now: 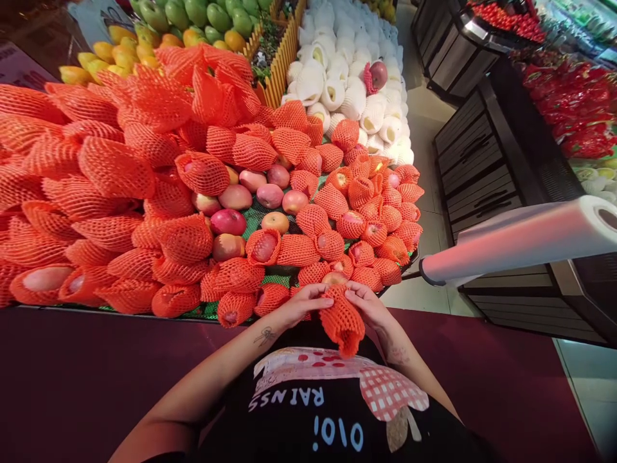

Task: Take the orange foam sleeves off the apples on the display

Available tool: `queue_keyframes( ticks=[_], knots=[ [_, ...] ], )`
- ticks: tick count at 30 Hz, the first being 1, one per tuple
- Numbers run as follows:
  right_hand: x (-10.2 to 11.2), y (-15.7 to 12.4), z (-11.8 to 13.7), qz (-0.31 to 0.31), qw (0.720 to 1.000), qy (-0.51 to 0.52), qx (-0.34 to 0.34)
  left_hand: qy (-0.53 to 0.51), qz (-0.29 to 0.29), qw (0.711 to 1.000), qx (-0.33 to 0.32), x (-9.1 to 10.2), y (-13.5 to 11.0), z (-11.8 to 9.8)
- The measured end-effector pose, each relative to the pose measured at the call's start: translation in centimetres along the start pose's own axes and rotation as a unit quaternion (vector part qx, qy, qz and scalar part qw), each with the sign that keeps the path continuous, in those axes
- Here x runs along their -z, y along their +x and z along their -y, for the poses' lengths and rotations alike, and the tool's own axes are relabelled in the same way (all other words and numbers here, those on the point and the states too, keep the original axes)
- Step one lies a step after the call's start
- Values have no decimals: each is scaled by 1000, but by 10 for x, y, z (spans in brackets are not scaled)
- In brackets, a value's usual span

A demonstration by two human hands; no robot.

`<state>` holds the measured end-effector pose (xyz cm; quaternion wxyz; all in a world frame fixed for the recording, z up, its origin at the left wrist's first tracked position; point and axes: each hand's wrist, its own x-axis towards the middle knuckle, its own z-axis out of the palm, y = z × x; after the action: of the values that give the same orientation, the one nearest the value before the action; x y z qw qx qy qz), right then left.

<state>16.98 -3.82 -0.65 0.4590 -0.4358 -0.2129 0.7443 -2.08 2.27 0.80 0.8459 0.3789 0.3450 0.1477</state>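
Note:
My left hand (311, 301) and my right hand (366, 302) pinch opposite sides of a red foam net sleeve (343, 321) in front of my body. Its lower end hangs down and gapes. At the upper end, an apple (335, 278) shows between my fingertips; how far it sits inside the sleeve I cannot tell. Just beyond my hands lie apples in red foam nets (299, 249). Several bare apples, such as a dark pink one (228, 222), rest on the green mat (253, 218) farther left.
Large red-netted fruit (116, 164) is heaped at the left. Behind stand white-netted fruit (332, 90), a yellow slatted fence (284, 58), yellow mangoes (125, 54) and green fruit (193, 13). A plastic bag roll (520, 241) juts in from the right, before dark display cabinets (482, 161).

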Motion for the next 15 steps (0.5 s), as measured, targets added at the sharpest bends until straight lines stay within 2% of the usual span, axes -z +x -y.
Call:
queue_keyframes(
  ticks=[2,5,7,9,11,15],
  knots=[
    [4,4,-2,-25,1000,-6,-4,-52,-23,998,10,3,2,2],
    [10,14,-4,-104,991,-60,55,-29,-102,993,-45,12,13,8],
    [13,24,-4,-162,970,-139,119,27,-168,981,-90,20,24,14],
    [15,36,-4,-203,939,-221,167,96,-222,965,-104,28,33,21],
    [18,46,-4,-218,920,-271,183,152,-253,950,-101,33,39,28],
    [26,62,-8,-207,918,-293,171,243,-301,916,-105,33,40,31]
  ],
)
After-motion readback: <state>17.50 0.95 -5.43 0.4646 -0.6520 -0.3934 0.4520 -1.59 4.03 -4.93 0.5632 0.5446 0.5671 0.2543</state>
